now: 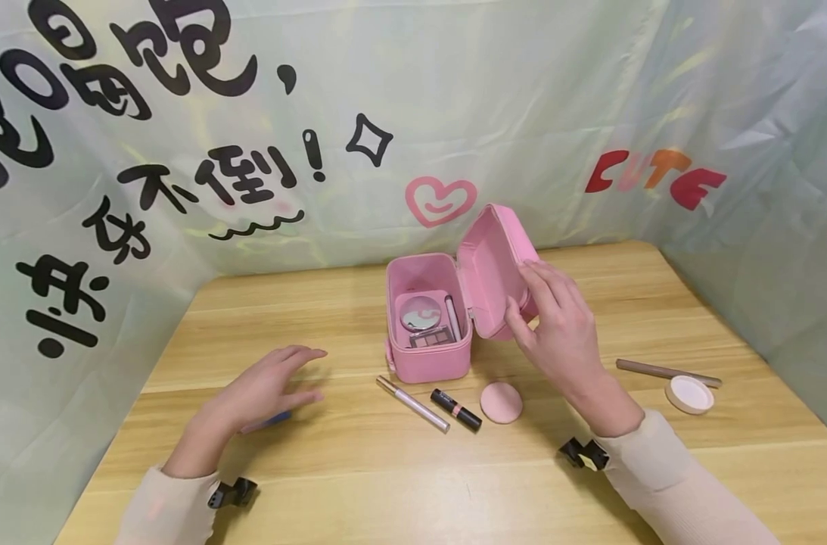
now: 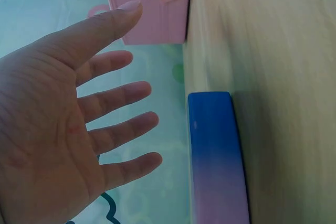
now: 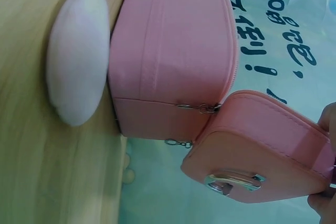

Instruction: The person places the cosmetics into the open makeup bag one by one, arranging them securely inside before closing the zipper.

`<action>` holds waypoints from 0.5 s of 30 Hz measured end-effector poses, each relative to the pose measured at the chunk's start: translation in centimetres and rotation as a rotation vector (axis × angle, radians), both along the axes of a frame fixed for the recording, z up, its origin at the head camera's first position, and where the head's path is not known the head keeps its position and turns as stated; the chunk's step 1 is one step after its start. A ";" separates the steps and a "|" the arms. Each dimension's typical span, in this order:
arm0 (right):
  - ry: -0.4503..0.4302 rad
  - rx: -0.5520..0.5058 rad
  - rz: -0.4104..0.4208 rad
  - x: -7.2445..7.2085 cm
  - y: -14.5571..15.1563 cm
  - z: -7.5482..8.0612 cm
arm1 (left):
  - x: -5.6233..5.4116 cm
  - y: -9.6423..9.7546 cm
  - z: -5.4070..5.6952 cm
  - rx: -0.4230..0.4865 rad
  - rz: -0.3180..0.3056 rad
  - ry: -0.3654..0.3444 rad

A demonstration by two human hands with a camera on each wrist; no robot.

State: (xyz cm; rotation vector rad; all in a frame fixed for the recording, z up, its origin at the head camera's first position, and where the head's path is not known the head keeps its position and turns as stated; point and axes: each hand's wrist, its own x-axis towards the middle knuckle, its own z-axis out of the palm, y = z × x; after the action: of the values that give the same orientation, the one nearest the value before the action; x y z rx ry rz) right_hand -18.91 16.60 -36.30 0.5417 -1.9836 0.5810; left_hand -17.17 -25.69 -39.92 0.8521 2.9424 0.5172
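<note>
A pink cosmetic case [image 1: 432, 365] stands toward the back of the table with its lid [image 1: 498, 265] swung up to the right. My right hand [image 1: 559, 329] holds that lid by its edge, thumb on one side and fingers on the other. Inside the case lie a round silver compact [image 1: 420, 313], a small eyeshadow palette [image 1: 432, 338] and a slim tube [image 1: 452, 318]. My left hand [image 1: 263, 390] hovers with spread fingers, holding nothing. Beneath it lies a blue-to-purple item [image 2: 215, 150], mostly hidden in the head view.
Before the case lie a silver tube [image 1: 416, 407], a black tube [image 1: 457, 410] and a pink powder puff [image 1: 502, 402]. Farther right, a brown stick [image 1: 658, 370] lies beside a round white-and-pink piece [image 1: 689, 395]. A printed cloth [image 1: 522, 98] hangs behind the table.
</note>
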 end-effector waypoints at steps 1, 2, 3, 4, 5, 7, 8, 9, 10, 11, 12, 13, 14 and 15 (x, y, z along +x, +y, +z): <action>-0.002 0.001 0.000 0.0 0.0 0.0 | 0.1 -0.1 -0.1 -0.003 0.002 -0.009; -0.005 0.002 -0.001 0.0 -0.1 0.1 | 0.2 -0.2 -0.1 -0.005 0.002 -0.016; -0.009 0.003 -0.004 0.1 -0.1 0.1 | 0.3 -0.4 -0.2 -0.010 0.002 -0.019; -0.013 0.004 -0.006 0.1 -0.1 0.2 | 0.3 -0.5 -0.3 -0.014 0.002 -0.022; -0.018 0.003 -0.010 0.1 -0.1 0.3 | 0.4 -0.6 -0.3 -0.015 0.000 -0.023; -0.027 -0.002 -0.018 0.2 -0.2 0.5 | 0.4 -0.7 -0.4 -0.012 -0.005 -0.021; -0.030 -0.005 -0.022 0.2 -0.2 0.6 | 0.4 -0.8 -0.4 -0.012 -0.008 -0.018; -0.033 -0.005 -0.027 0.3 -0.2 0.7 | 0.4 -0.9 -0.5 -0.011 -0.011 -0.018; -0.036 -0.006 -0.028 0.3 -0.2 0.8 | 0.5 -1.1 -0.5 -0.010 -0.016 -0.018; -0.039 -0.004 -0.030 0.3 -0.2 0.9 | 0.5 -1.2 -0.6 -0.010 -0.020 -0.020; -0.041 -0.004 -0.028 0.3 -0.2 1.0 | 0.6 -1.4 -0.7 -0.011 -0.022 -0.024; -0.043 0.001 -0.027 0.3 -0.2 1.1 | 0.7 -1.5 -0.9 -0.013 -0.024 -0.028; -0.045 0.003 -0.023 0.4 -0.2 1.1 | 0.9 -1.7 -1.0 -0.016 -0.023 -0.035; -0.046 0.006 -0.022 0.4 -0.2 1.2 | 1.0 -1.9 -1.1 -0.017 -0.023 -0.043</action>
State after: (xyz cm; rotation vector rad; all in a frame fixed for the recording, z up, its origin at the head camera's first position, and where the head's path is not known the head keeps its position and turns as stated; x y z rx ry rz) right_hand -18.53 16.41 -35.10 0.5138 -2.0323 0.5785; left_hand -16.17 -27.58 -40.99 0.8614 2.8905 0.5020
